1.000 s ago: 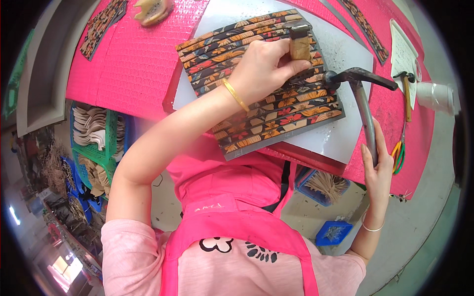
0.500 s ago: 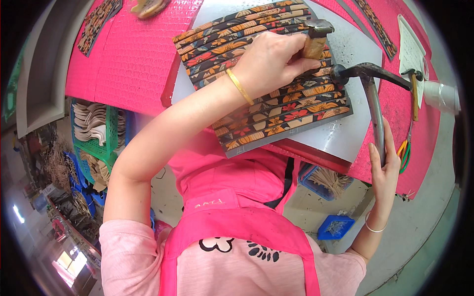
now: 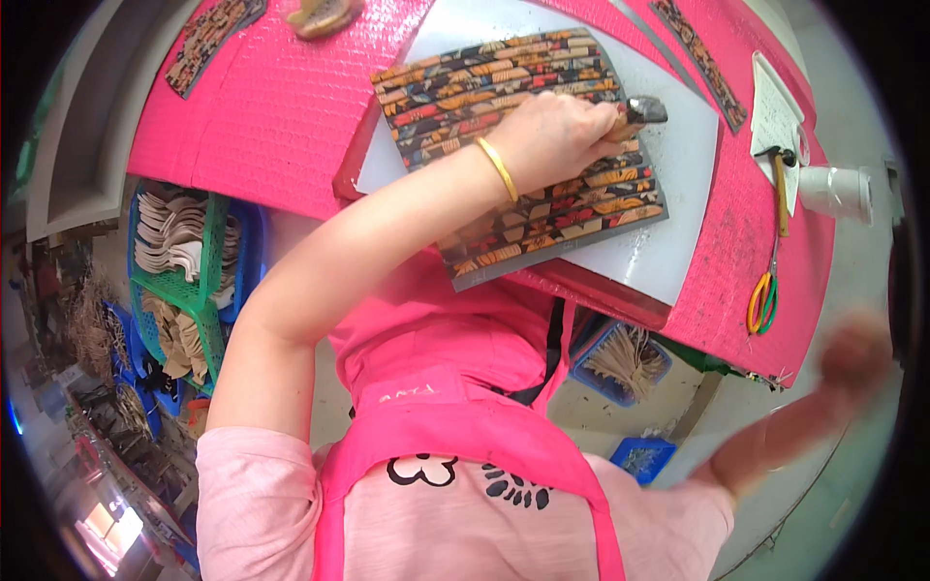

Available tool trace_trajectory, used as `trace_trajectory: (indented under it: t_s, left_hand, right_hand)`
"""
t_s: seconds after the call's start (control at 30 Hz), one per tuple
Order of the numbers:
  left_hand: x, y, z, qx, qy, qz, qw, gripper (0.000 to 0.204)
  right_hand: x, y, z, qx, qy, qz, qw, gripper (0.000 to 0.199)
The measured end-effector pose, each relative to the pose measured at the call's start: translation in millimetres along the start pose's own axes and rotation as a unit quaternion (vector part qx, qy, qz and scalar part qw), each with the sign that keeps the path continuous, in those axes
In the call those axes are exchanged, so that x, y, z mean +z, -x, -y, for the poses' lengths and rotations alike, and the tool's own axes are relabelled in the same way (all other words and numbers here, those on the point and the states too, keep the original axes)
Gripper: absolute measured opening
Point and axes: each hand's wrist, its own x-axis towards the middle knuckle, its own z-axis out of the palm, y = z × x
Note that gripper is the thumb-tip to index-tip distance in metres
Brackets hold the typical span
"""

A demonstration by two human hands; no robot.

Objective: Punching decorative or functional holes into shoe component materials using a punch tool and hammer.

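Head view, left fingers (image 3: 598,120) curled round tan-handled tool (image 3: 631,124), floral strips (image 3: 475,89) beneath, right fingers (image 3: 856,349) blurred, grip unclear

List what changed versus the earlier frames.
The right hand swung outward to the right, away from the white board, now blurred; the hammer it held isn't visible, release unclear. The capped tool tilted, its top toward the right. Unchanged: left hand gripping that tool, floral strips on the board.

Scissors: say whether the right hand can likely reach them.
Probably yes: the scissors lie on the table near its edge, handles uncovered, though the right hand is too blurred to tell whether it's free.
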Motion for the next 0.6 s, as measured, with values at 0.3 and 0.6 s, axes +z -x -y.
trace_trajectory:
  t_s: [0.3,0.6]
  left_hand:
    - [-2,-2,1,0.043,-0.004,0.01,0.999,0.028]
    - [-4,4,-6,-0.181,0.31,-0.093,0.929,0.022]
  right_hand:
    - [51,48,-31,0.15,0.094,0.25,0.952,0.05]
    - [62,71,-74,0.198,0.06,0.244,0.947,0.046]
